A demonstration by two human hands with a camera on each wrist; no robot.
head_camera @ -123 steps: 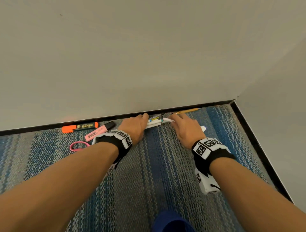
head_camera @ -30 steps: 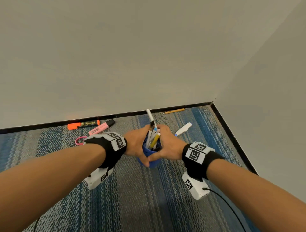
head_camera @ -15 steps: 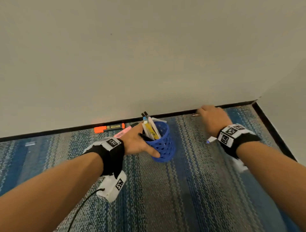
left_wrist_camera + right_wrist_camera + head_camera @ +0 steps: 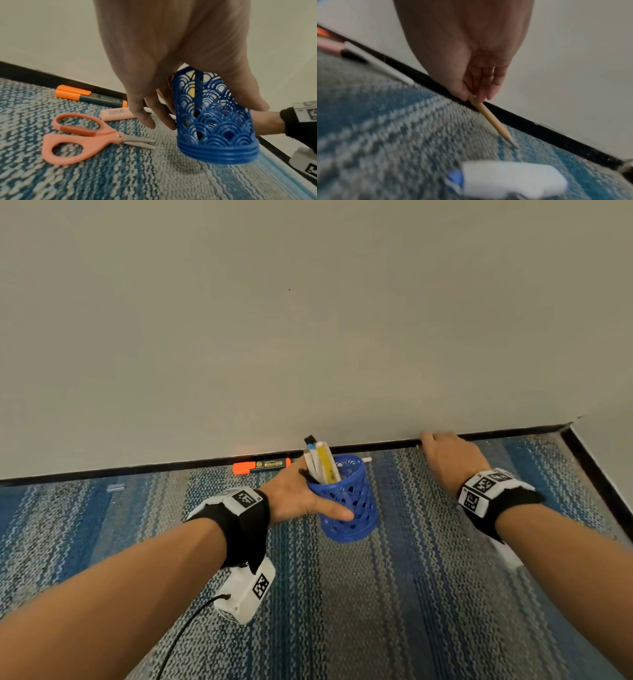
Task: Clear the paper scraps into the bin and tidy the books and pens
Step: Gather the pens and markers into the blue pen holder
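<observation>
A blue lattice pen holder (image 4: 349, 501) with several pens (image 4: 322, 462) in it leans tilted on the striped carpet. My left hand (image 4: 301, 494) grips its side, thumb across the front; in the left wrist view the fingers (image 4: 161, 121) curl round the back of the holder (image 4: 216, 121). My right hand (image 4: 442, 453) reaches to the black skirting at the right. In the right wrist view its fingertips (image 4: 474, 94) pinch one end of a yellow pencil (image 4: 489, 119), whose tip points down at the carpet.
An orange highlighter (image 4: 262, 466), a pink highlighter (image 4: 116, 114) and pink scissors (image 4: 85, 136) lie left of the holder by the wall. A white pen (image 4: 366, 460) lies behind the holder. A white, blue-tipped pen (image 4: 510, 177) lies under my right wrist. Walls meet at far right.
A second ago both hands were round the holder of pens. The right hand has left it and gone to the pencil at the skirting; the left hand keeps the holder, now tilted.
</observation>
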